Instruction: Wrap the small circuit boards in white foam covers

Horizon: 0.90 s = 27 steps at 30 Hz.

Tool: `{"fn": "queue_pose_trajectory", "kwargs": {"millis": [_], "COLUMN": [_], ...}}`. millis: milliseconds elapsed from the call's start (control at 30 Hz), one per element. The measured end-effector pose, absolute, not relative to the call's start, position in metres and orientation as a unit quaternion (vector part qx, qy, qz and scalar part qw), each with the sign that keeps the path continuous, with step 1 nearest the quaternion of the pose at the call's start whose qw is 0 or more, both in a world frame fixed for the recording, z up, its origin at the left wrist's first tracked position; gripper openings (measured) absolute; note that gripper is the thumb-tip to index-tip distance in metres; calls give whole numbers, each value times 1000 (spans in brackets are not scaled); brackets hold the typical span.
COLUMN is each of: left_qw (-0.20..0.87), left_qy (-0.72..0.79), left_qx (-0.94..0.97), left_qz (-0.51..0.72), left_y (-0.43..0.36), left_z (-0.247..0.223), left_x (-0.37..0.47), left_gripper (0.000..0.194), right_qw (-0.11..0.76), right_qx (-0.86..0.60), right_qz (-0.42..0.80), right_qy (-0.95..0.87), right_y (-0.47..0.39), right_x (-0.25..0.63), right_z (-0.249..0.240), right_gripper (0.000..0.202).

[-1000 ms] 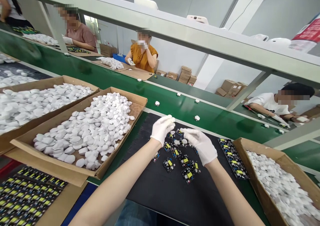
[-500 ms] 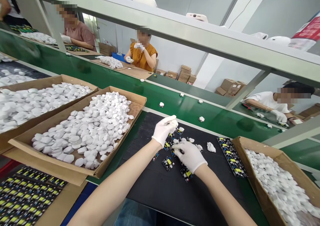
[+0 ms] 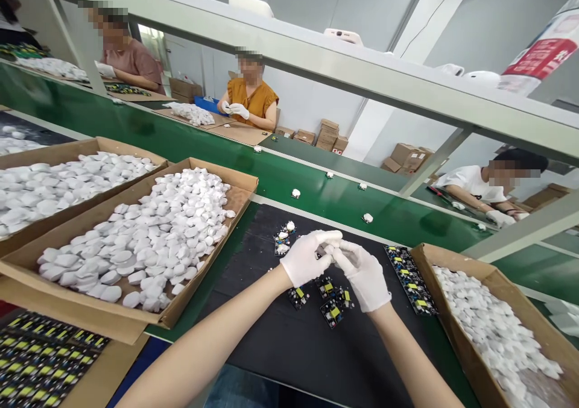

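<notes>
My left hand (image 3: 308, 256), in a white glove, meets my right hand (image 3: 363, 275), gloved too, above the black mat (image 3: 271, 329). The fingers of both are pinched together on a small thing that the gloves mostly hide. Below them lie several small circuit boards (image 3: 332, 311) with yellow-topped parts. Beyond my left hand, a few boards carry white lumps (image 3: 283, 248) on top. To the right of my right hand lies a strip of joined circuit boards (image 3: 411, 280).
Cardboard trays full of white pieces stand at left (image 3: 251, 182) and right (image 3: 420, 251). A green conveyor (image 3: 217, 155) crosses beyond the mat, carrying spaced boards with white lumps. A metal shelf beam (image 3: 289, 52) runs overhead. Co-workers sit across the conveyor. More boards (image 3: 40, 360) lie at lower left.
My right hand has lifted off the boards and come up to my left hand, which moved right and nearer. The boards with white lumps beyond my left hand now show.
</notes>
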<state>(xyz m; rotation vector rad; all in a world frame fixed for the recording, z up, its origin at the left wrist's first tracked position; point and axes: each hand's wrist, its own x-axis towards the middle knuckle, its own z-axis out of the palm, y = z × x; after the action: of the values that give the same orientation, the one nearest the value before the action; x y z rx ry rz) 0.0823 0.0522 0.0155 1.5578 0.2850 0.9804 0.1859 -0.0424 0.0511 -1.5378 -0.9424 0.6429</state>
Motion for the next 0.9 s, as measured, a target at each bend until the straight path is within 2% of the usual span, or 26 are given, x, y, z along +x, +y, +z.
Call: {"fn": "queue_pose_trajectory", "kwargs": {"millis": [167,300,433,533,700,900], "left_qw": [731,756,753,801,862,855], "left_qy": [106,116,105,115,153,179], "left_qx": [537,464,470,418,306,275], "left_qz": [408,446,449,412,374,402], "left_y": [57,63,67,67,66,70], "left_z": [17,21,26,28,31,33], "left_x": [85,85,81,80,80,79], "left_gripper": [36,27,28,29,29,28], "right_qw": [638,640,650,648,642,655], "right_qx": [-589,-525,-540,-558,-505,-489], "right_qz": [396,509,471,426,528,535], "right_qy": [-299,-234,-252,-295,-233,-213], "right_y": [-36,-26,-19,-16,-9,-1], "right_x": [188,186,183,182,181,174], "right_z": [48,48,50,50,49,49], "right_gripper": [34,27,28,27,23,20]}}
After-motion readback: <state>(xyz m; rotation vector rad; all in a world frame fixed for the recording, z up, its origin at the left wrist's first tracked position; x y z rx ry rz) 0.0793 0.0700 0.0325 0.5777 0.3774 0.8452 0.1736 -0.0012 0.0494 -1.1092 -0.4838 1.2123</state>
